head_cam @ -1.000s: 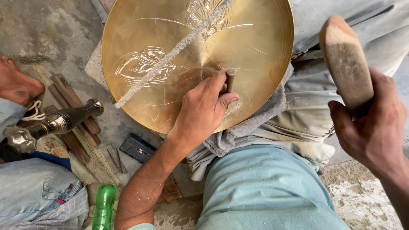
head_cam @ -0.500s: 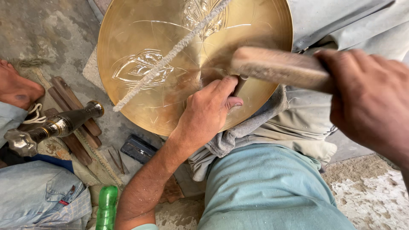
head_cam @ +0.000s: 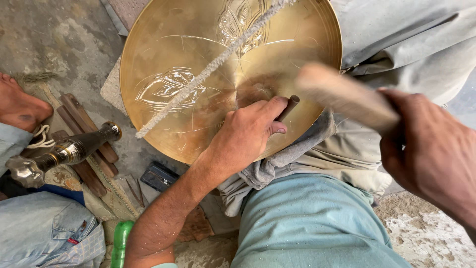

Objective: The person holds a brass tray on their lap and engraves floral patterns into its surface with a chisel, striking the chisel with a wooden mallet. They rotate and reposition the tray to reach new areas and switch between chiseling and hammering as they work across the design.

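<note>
A large round brass plate (head_cam: 188, 54) with engraved leaf patterns rests tilted against my lap. A twisted white cord (head_cam: 208, 69) runs across its face. My left hand (head_cam: 245, 136) presses a thin dark metal punch (head_cam: 289, 106) against the plate near its lower right. Just right of the punch, my right hand (head_cam: 426, 154) grips a wooden mallet (head_cam: 344, 94), which is blurred with motion and sits slightly above the punch's top end.
A grey cloth (head_cam: 277, 164) pads my knee under the plate. On the concrete floor at left lie wooden-handled tools (head_cam: 82, 121), an ornate metal vase (head_cam: 64, 154) on its side, a small dark box (head_cam: 158, 176) and a green bottle (head_cam: 120, 243). Another person's bare foot (head_cam: 17, 106) is at far left.
The mallet swung down from its raised position at right onto the punch, and now has lifted slightly off it. My left hand and the punch stayed in place on the plate.
</note>
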The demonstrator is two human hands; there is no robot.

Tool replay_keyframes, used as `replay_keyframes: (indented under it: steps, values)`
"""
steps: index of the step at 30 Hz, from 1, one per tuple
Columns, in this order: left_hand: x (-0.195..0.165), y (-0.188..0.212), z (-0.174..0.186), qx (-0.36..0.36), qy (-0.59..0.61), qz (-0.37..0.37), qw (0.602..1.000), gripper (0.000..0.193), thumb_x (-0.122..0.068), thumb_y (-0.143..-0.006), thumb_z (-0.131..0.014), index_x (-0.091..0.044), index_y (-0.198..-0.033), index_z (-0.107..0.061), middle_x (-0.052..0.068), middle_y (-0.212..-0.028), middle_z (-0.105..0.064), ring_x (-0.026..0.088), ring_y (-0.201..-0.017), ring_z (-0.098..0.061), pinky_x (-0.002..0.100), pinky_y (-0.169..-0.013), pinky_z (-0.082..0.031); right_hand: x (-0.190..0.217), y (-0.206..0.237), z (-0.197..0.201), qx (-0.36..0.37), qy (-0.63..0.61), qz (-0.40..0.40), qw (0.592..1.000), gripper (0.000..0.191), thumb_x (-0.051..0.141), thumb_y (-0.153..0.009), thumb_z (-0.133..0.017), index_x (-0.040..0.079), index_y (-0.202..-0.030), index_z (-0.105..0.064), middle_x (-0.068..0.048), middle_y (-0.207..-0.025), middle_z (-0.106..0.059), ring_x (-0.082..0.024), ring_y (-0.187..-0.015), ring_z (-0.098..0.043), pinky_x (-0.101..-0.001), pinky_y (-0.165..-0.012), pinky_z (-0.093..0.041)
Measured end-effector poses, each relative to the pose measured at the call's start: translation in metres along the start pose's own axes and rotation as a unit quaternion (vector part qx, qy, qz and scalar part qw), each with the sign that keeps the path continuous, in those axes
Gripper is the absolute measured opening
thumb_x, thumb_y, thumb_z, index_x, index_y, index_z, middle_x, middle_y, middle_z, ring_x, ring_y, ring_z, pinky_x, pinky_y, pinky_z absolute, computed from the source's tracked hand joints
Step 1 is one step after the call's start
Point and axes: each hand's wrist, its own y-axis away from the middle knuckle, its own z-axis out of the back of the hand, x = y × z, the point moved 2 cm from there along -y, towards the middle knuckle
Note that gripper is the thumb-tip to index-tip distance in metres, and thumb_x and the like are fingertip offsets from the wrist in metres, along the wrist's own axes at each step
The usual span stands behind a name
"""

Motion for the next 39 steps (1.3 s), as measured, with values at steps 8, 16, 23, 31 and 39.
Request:
replay_keyframes:
  steps: [8,16,23,31,39]
  values:
    - [0.002,-0.006,0.000,0.034,-0.007,0.007,0.999,0.036,0.002,-0.092,-0.064,-0.009,-0.125,-0.057,0.011,-0.095,-0.071,0.026,-0.090,-0.077,0.042,-0.071,-0.059,0.000,0.006,-0.002,-0.054,-0.014,0.030,0.998,0.053,0.008,-0.088,-0.065,-0.007,-0.137,-0.050,-0.022,-0.101,-0.069,-0.034,-0.079,-0.070,-0.0446,-0.076,-0.058]
    - [0.000,-0.009,0.002,0.044,-0.029,-0.009,0.999,0.033,-0.003,-0.092,-0.068,-0.010,-0.122,-0.057,0.012,-0.098,-0.072,0.034,-0.095,-0.072,0.046,-0.071,-0.056,0.001,0.024,-0.024,-0.105,-0.158,-0.017,0.982,0.052,0.013,-0.092,-0.067,-0.009,-0.130,-0.038,-0.016,-0.108,-0.072,-0.029,-0.079,-0.069,-0.0442,-0.072,-0.056]
    - [0.001,-0.011,0.000,0.097,-0.022,0.000,0.995,0.030,-0.006,-0.092,-0.069,-0.011,-0.119,-0.059,0.011,-0.092,-0.071,0.031,-0.090,-0.074,0.044,-0.070,-0.057,-0.012,0.039,-0.038,-0.049,-0.096,-0.045,0.993,0.057,0.014,-0.088,-0.068,-0.001,-0.138,-0.044,-0.015,-0.102,-0.071,-0.030,-0.074,-0.070,-0.0454,-0.065,-0.056]
    - [0.004,-0.012,-0.002,0.120,-0.052,-0.026,0.991,0.025,-0.010,-0.092,-0.072,-0.011,-0.114,-0.061,0.009,-0.090,-0.071,0.029,-0.092,-0.074,0.042,-0.073,-0.058,-0.020,0.056,-0.068,0.051,-0.053,-0.085,0.994,0.067,0.016,-0.085,-0.069,0.009,-0.148,-0.048,-0.016,-0.091,-0.071,-0.031,-0.077,-0.073,-0.0453,-0.075,-0.058]
    - [0.004,-0.014,0.001,0.145,-0.042,-0.031,0.988,0.034,-0.008,-0.086,-0.073,-0.014,-0.118,-0.065,0.010,-0.089,-0.071,0.032,-0.087,-0.073,0.043,-0.069,-0.058,-0.028,0.067,-0.080,-0.001,-0.100,-0.110,0.989,0.066,0.014,-0.085,-0.071,0.006,-0.145,-0.045,-0.019,-0.100,-0.071,-0.032,-0.078,-0.071,-0.0460,-0.075,-0.058]
